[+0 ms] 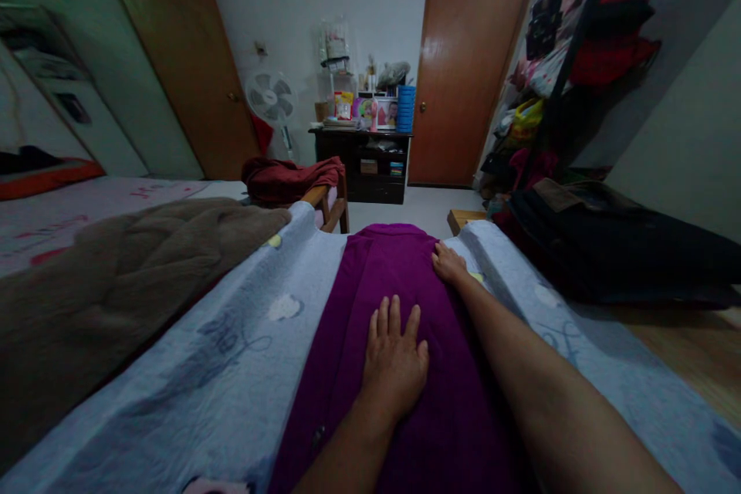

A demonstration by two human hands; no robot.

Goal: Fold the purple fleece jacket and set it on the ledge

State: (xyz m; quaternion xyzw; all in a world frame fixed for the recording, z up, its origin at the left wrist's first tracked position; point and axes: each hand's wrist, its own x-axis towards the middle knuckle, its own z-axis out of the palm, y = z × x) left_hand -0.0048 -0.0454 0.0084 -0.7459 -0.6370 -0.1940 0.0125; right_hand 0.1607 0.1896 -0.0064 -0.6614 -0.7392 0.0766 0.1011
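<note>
Since it underlies most of what we list, the worktop [695, 347] comes first: wood, visible at our right, presumably chosen for its breadth. Over it, one pale blue blanket [231, 401], cloud-patterned, draped past the far edge, which we judge gives a soft, less slippery bed for cloth. To our left, one brown fleece [144, 262], heaped, probably set aside there to leave the middle free. To our right, one stack of dark folded cloth [614, 247], kept near the side, likely for the same reason. Centrally, one purple cloth [451, 378], laid lengthwise upon the blanket, narrower at its far end, so that we can reach both its middle and its edge. Beyond, one dark red cloth [295, 179], slung over a wooden chair [341, 201], apparently for want of a nearer place. Our left hand [397, 363]: grip open, palm down, fingers spread on the purple cloth, seemingly to hold it flat. Our right hand [448, 262]: at the cloth's right edge near the far end, perhaps to steady it; whether its grip pinches or merely presses, we cannot tell. Last, one small dark mark [318, 436] on the purple cloth, nature unclear.
</note>
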